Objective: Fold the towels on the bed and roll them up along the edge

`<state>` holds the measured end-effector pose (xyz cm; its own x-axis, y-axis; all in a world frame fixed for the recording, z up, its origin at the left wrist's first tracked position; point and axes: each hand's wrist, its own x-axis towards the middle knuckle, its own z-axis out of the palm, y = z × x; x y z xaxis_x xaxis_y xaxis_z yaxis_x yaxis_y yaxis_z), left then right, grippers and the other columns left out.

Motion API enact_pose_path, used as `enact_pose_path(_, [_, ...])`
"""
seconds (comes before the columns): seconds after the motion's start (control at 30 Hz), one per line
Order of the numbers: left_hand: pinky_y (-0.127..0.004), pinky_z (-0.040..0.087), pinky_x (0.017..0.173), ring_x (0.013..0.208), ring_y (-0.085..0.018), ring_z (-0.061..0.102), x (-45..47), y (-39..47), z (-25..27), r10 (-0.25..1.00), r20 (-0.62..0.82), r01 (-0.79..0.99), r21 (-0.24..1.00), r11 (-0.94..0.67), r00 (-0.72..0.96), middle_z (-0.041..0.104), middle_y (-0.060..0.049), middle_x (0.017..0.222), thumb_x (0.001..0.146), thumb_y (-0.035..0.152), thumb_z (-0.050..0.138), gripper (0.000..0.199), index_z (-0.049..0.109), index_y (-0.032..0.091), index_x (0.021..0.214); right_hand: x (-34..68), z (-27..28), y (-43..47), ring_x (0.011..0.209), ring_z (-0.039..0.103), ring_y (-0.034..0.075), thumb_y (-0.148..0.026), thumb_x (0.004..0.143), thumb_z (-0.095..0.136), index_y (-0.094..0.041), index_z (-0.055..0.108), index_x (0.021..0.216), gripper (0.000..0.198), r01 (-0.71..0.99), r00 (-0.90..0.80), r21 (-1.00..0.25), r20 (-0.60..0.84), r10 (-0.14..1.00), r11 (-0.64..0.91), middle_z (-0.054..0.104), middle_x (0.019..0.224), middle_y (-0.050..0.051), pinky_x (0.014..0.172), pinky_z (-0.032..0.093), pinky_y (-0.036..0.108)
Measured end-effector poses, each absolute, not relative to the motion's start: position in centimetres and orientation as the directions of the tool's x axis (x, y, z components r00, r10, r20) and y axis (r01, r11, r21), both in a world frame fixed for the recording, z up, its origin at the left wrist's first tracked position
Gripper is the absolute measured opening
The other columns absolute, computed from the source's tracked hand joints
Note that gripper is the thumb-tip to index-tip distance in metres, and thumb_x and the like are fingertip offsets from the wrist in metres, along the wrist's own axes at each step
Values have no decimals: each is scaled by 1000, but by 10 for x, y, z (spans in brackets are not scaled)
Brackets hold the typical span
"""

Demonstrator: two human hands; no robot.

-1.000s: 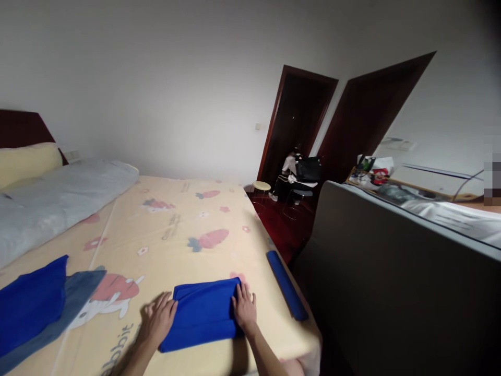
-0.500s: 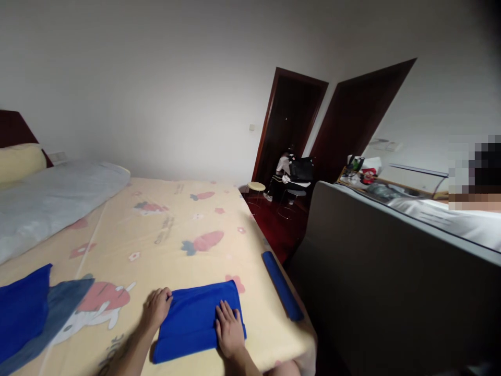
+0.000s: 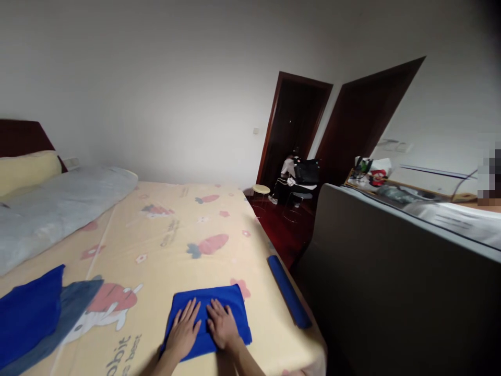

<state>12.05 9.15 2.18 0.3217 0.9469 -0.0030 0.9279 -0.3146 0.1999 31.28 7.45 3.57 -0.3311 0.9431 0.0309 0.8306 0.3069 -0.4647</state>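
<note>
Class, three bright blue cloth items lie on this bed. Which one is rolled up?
The blue roll along the bed's right edge; the folded blue towel under both hands and the far-left blue cloth lie flat.

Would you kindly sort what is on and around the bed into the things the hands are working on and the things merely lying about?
In hand:
- folded blue towel, under both palms
- left hand and right hand, pressed flat on it

Lying about:
- rolled blue towel at the bed's right edge
- blue cloth and grey cloth at left
- grey blanket
- yellow pillow
- stool by the door
</note>
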Motion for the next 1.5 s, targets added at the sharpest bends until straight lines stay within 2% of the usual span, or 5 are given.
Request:
enact_pose_path(0.2, [-55, 20, 115, 147, -26, 22, 74, 103, 26, 1000, 13, 1000, 24, 7, -7, 23, -6, 158, 94, 41, 31, 57, 32, 26, 149, 375, 36, 89, 144, 23, 30, -36, 100, 34, -17, 38, 148, 52, 950, 109, -292, -12, 994, -108, 27, 154, 12, 113, 24, 59])
enact_pose_path(0.53, [-32, 39, 110, 136, -17, 44, 74, 16, 8, 784, 285, 800, 87, -594, 552, 38, 6, 152, 96, 34, 36, 61, 11, 40, 151, 388, 11, -9, 139, 37, 23, -24, 99, 37, -30, 28, 152, 55, 851, -381, -235, 341, 860, 470, 36, 151, 5, 108, 38, 42])
enact_pose_path(0.93, [-36, 45, 99, 109, -21, 62, 50, 32, 12, 893, 223, 892, 144, -428, 392, 71, -1, 115, 87, 20, 44, 40, 69, 33, 115, 389, 35, 7, 99, 61, 21, -5, 75, 42, -23, 68, 106, 44, 889, -169, -384, 233, 958, 251, 70, 104, 3, 92, 38, 34])
enact_pose_path(1.23, [-53, 29, 111, 133, -27, 46, 85, 47, 24, 985, 57, 986, 26, -166, 165, 55, -11, 140, 82, 8, 36, 57, 57, 22, 133, 357, 39, 28, 116, 53, 27, -9, 81, 40, -20, 67, 113, 43, 944, -22, -313, 260, 965, 106, 61, 125, 10, 107, 29, 46])
enact_pose_path(1.5, [-39, 35, 111, 138, -20, 41, 117, 41, 0, 865, 197, 857, 153, -491, 461, 43, -2, 151, 98, 40, 31, 51, 37, 30, 147, 308, 23, 23, 136, 41, 24, -38, 99, 38, -27, 44, 145, 47, 852, -292, -378, 234, 928, 363, 48, 145, 4, 116, 24, 45])
